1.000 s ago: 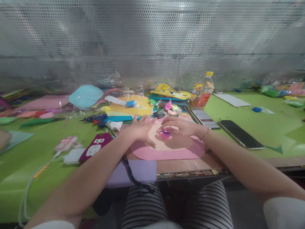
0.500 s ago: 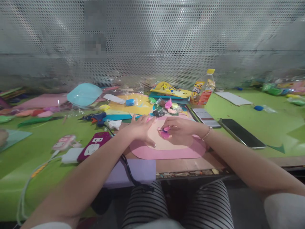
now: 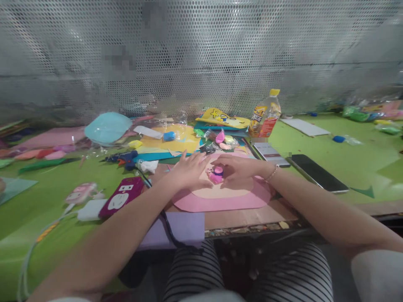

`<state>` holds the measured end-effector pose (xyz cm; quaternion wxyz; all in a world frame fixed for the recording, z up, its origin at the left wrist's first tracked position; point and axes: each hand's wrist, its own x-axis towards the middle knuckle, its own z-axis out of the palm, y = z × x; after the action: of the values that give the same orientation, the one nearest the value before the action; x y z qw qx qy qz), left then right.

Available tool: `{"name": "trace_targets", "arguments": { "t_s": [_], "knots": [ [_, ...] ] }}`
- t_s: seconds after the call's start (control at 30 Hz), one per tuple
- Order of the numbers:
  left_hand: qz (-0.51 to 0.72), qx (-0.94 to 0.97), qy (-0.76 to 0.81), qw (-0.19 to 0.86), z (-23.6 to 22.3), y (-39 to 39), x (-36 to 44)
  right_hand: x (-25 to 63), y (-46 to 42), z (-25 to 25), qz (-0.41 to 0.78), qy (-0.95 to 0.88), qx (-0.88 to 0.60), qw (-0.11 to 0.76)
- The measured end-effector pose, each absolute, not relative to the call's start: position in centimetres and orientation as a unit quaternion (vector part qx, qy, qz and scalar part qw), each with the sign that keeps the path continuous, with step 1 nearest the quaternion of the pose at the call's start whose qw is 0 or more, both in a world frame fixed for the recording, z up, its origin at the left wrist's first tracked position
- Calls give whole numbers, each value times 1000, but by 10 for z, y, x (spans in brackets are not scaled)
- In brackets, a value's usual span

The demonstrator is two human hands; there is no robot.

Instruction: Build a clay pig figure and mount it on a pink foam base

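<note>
On a beige oval (image 3: 204, 191) set on a larger pink paper shape (image 3: 226, 204) sits a small pink clay figure (image 3: 216, 177) with a dark blue band. My left hand (image 3: 192, 171) reaches in from the left, fingers spread and thumb just beside the figure, holding nothing. At the figure's right, my right hand (image 3: 241, 168) curves with index finger and thumb apart. I cannot tell if its fingertips touch the clay. Brown board (image 3: 248, 218) lies under the paper.
Behind are bagged clay lumps (image 3: 220, 136), a yellow cut-out (image 3: 226, 118) and a drink bottle (image 3: 266, 115). A black phone (image 3: 317, 173) lies right. Leftward are a glue gun (image 3: 126, 158), a maroon-cased device (image 3: 122, 196) and cables. Another person's hand (image 3: 1, 184) shows at the left edge.
My right fingers have opened away from the clay figure, showing its round pink top. My left hand has moved slightly closer to it. The view has shifted a little.
</note>
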<state>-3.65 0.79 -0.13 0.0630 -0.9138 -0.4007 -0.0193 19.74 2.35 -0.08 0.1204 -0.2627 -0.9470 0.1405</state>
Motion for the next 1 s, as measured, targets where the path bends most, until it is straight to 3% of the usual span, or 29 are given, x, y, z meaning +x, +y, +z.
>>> {"name": "trace_targets", "arguments": {
  "t_s": [0.17, 0.27, 0.37, 0.5, 0.67, 0.83, 1.0],
  "knots": [
    [-44, -878, -463, 112, -3, 12, -45, 199, 27, -3, 187, -940, -251, 134],
    [-88, -834, -514, 181, 1, 15, -51, 203, 35, -4, 215, -919, -260, 202],
    [-83, -815, -537, 203, 4, 15, -51, 206, 45, -8, 155, -891, -320, 283],
    [-50, -841, -507, 183, 3, 13, -46, 211, 55, -13, 75, -858, -403, 310],
    [-42, -842, -505, 184, -1, 14, -42, 215, 57, -13, 62, -845, -440, 298],
    [-90, -828, -529, 159, 3, 15, -41, 215, 57, -12, 52, -856, -434, 277],
    [-180, -846, -492, 99, 4, 17, -38, 205, 49, -12, 72, -863, -379, 327]
  ]
}}
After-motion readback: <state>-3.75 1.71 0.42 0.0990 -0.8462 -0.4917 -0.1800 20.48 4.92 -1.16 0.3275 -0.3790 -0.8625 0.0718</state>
